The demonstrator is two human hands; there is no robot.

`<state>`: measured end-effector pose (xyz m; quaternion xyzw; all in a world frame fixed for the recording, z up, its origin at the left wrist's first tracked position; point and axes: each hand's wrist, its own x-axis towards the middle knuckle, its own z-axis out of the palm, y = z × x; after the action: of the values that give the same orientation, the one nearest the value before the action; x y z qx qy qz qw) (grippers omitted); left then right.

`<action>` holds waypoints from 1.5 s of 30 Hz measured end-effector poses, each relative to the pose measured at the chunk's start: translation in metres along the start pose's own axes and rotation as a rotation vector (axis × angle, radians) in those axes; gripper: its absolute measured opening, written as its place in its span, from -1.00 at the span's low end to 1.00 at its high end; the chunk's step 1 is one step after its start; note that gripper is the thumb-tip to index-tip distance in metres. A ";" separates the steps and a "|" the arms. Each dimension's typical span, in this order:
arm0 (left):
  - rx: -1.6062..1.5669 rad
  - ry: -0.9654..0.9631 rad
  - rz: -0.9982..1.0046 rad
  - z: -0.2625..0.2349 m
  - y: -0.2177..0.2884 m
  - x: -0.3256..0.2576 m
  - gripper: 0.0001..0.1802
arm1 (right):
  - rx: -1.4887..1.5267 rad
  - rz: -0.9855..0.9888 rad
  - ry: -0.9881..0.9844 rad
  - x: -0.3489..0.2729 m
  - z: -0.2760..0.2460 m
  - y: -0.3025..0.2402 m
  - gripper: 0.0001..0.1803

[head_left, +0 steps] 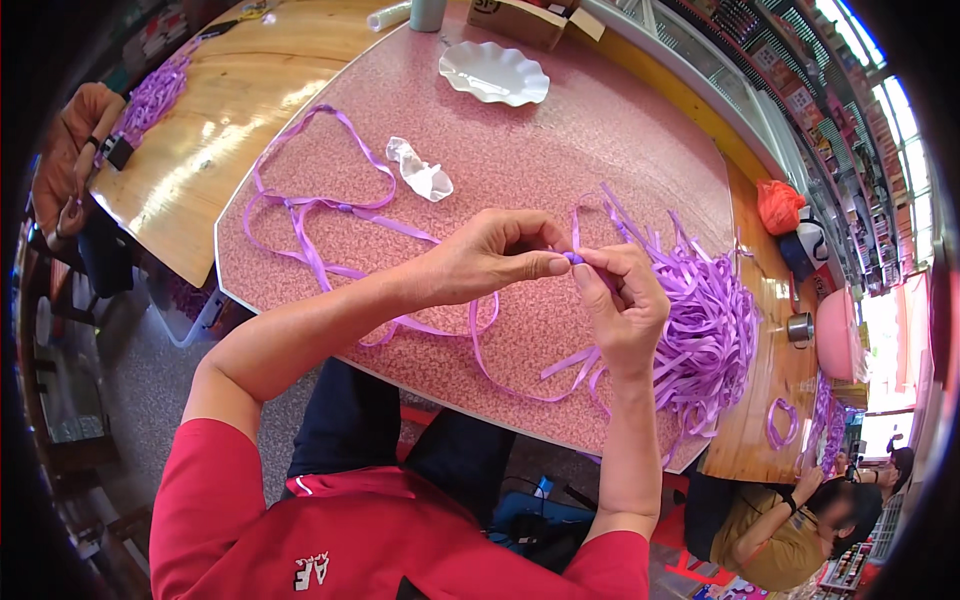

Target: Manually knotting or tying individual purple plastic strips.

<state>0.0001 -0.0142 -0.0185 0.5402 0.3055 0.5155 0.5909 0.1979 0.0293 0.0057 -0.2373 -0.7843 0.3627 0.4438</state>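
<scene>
1. The left hand (490, 258) and the right hand (620, 295) meet above the pink speckled laminate surface (560, 150), fingertips almost touching.
2. Both grips are pinched together on one small purple bead (573, 258), a rounded glossy thing held between the thumbs and forefingers of the two hands.
3. A thin, flat purple plastic ribbon strand (480, 340) hangs from the pinch and loops down over the surface toward the near edge.
4. To the left of the hands a long purple ribbon chain (300, 205) lies in loose loops on the surface, with small darker knots or beads along it.
5. Just to the right of the right hand sits a heap of loose purple ribbon strips (710, 330), shiny and tangled, spilling toward the surface's right edge.
6. A crumpled clear plastic wrapper (420, 172) lies beyond the hands, near the middle of the surface.
7. A white scalloped shell-shaped dish (495, 72) stands at the far side, well apart from the hands.
8. A brown cardboard box (530, 20) sits at the far edge, its printed mark too small to tell.
9. A glossy wooden surface (220, 140) adjoins on the left.
</scene>
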 end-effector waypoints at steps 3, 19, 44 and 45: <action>-0.013 -0.007 -0.020 -0.005 -0.005 0.000 -0.74 | 0.000 0.012 -0.014 0.000 0.000 0.004 -0.86; -0.075 0.029 -0.038 -0.015 -0.009 -0.001 -0.83 | -0.065 -0.067 -0.040 0.007 0.007 0.015 -0.80; -0.131 0.011 -0.214 -0.017 -0.012 -0.003 -0.82 | 0.100 0.024 -0.122 -0.005 0.002 0.021 -0.83; -0.119 0.001 -0.224 -0.018 -0.012 -0.003 -0.82 | 0.093 0.043 -0.105 -0.004 0.004 0.018 -0.83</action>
<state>-0.0142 -0.0098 -0.0350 0.4662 0.3330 0.4639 0.6757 0.1974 0.0367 -0.0120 -0.2138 -0.7834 0.4201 0.4050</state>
